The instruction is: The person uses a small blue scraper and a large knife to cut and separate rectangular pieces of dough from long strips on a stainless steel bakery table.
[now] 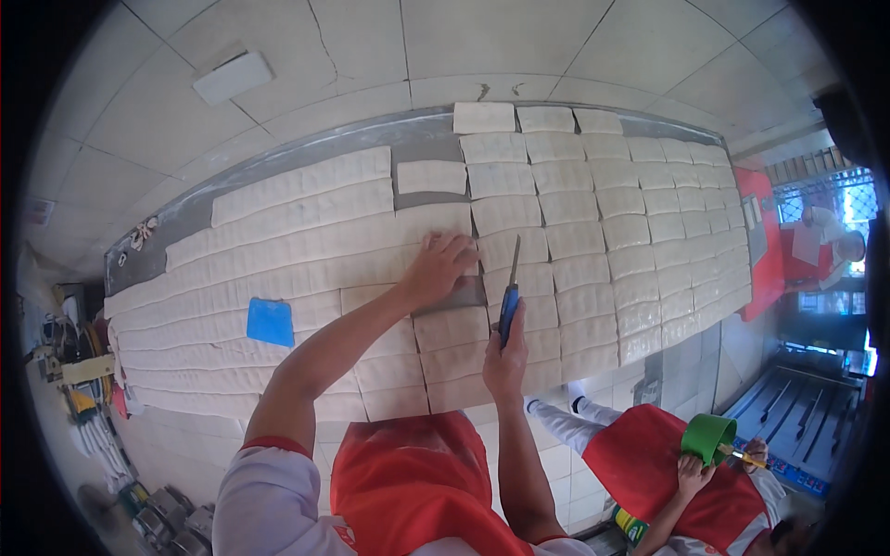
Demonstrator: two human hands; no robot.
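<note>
Many long, pale dough strips lie side by side across the tabletop, with rows of shorter, rectangular dough pieces to their right. The person's left hand rests with bent fingers at a strip's right end, beside a bare gap; whether it pinches the dough cannot be told. The right hand is closed round the blue handle of a knife, blade pointing away from the body above the pieces. Good handling here probably means steadying the soft dough lightly with flat fingers, keeping fingertips clear of the edge, and pressing straight down rather than dragging, so that the pieces keep square corners. A blue scraper lies on the strips to the left. Farther out, at lower right, a co-worker in a red apron holds a green tub and a brush.
</note>
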